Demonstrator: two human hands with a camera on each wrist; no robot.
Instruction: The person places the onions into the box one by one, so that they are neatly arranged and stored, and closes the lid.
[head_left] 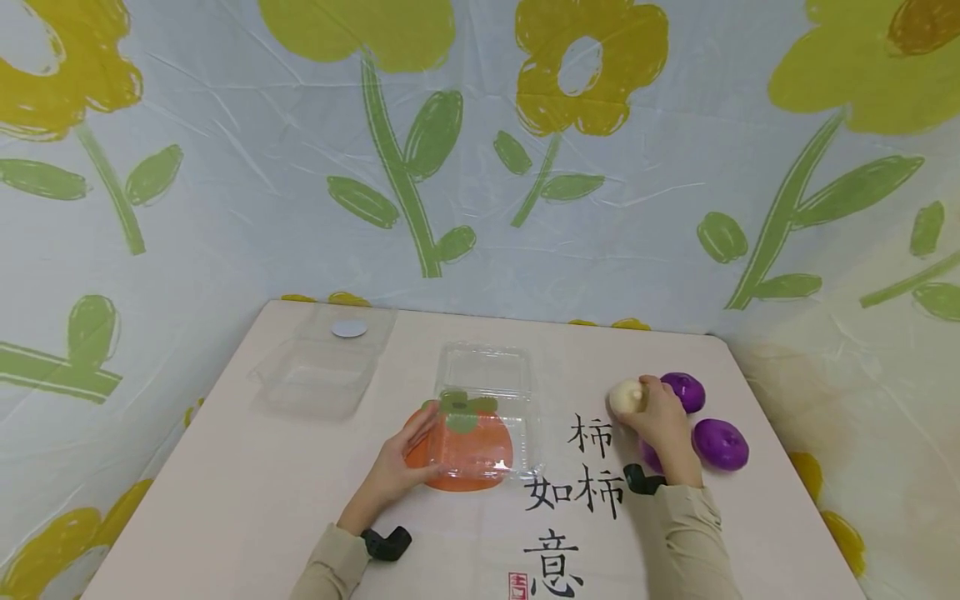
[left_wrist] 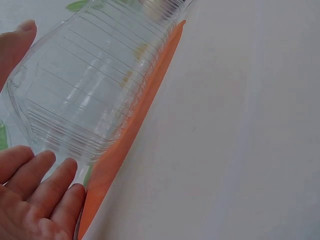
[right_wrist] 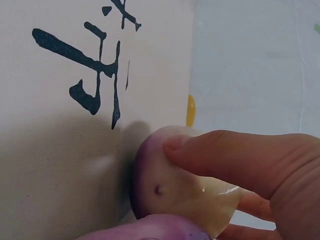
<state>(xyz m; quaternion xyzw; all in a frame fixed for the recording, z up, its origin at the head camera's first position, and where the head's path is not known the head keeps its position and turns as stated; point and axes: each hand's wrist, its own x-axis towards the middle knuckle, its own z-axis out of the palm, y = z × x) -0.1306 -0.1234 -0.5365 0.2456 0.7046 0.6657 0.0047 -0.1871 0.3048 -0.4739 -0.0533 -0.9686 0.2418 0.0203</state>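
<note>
My right hand (head_left: 663, 421) holds a purple-and-white turnip (right_wrist: 160, 185) by its pale side, thumb across it in the right wrist view. Purple turnips lie around that hand: one behind it (head_left: 686, 392), one to its right (head_left: 722, 444), and one (head_left: 649, 456) partly hidden beneath it. On the table's middle stands a clear plastic clamshell box (head_left: 480, 433) with its lid (head_left: 483, 367) folded back. My left hand (head_left: 401, 462) is at the box's left side, loosely bent fingertips (left_wrist: 70, 167) right at its wall and the thumb near its rim.
A second clear clamshell box (head_left: 318, 375), lid open with a white oval label (head_left: 349, 328), stands at the back left. The pale table cloth (head_left: 247, 500) bears a printed orange persimmon (head_left: 472, 483) and black characters (head_left: 555, 562). A flowered curtain (head_left: 480, 208) borders the table's back and sides.
</note>
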